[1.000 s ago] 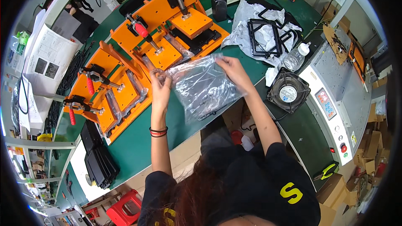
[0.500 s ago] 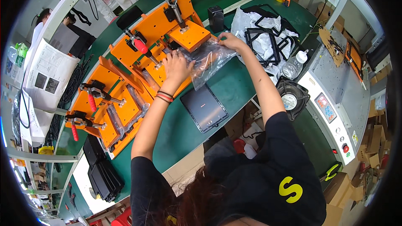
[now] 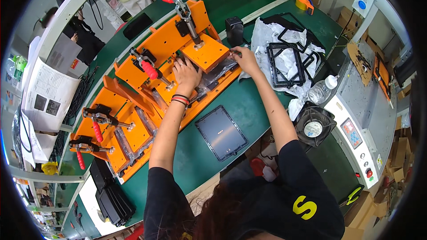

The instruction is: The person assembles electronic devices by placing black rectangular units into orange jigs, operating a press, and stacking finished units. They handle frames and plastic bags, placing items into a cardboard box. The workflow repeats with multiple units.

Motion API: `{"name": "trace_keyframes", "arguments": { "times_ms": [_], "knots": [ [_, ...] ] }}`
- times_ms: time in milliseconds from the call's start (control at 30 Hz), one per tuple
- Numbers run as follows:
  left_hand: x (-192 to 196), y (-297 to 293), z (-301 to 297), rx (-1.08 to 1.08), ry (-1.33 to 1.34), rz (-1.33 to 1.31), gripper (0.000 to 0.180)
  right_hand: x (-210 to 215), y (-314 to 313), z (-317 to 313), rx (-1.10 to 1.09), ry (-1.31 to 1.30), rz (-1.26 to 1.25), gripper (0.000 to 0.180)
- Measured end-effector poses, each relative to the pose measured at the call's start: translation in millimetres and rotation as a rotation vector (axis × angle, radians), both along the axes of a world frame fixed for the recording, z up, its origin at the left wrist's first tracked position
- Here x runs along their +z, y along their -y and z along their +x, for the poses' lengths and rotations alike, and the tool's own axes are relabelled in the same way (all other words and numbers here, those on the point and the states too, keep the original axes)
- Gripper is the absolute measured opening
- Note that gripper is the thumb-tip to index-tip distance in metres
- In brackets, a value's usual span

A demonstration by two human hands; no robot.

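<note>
My left hand [image 3: 187,76] lies on an orange clamping fixture [image 3: 213,90], fingers apart, beside its raised orange plate [image 3: 206,53]. At the plate's right corner my right hand [image 3: 244,60] pinches the end of a clear plastic film [image 3: 218,74]; its fingertips are partly hidden. The film runs along the fixture's near side, below the plate. A toggle clamp with a red handle [image 3: 150,70] stands left of my left hand, and another clamp [image 3: 192,26] reaches down onto the plate. A flat black panel with a raised rim [image 3: 222,132] lies on the green table in front of the fixture.
More orange fixtures with clamps [image 3: 100,124] stand at left. Black frames [image 3: 285,64] on white wrapping, a clear bottle [image 3: 321,90] and a fan [image 3: 312,126] are at right. A black box [image 3: 234,31] stands behind my right hand; stacked black parts [image 3: 113,200] lie at lower left.
The plastic film, spread out over the table's side of the fixture before, now lies gathered low along it. Both hands stay near the plate. The whole view has shifted slightly.
</note>
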State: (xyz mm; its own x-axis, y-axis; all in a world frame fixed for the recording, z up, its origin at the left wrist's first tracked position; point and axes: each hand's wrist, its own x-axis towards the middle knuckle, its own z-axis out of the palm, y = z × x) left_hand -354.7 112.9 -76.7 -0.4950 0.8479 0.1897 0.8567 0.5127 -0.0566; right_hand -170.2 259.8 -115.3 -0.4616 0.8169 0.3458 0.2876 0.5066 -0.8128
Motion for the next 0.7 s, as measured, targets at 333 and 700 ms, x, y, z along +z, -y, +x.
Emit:
{"name": "trace_keyframes", "arguments": {
  "times_ms": [333,700],
  "knots": [
    [9,38,31,-0.225,0.062,-0.082,0.083,-4,12,-7,-0.038,-0.058,0.118,0.015],
    [68,62,70,-0.220,-0.067,0.673,0.044,54,88,28,-0.247,-0.555,0.150,0.021]
  ]
}}
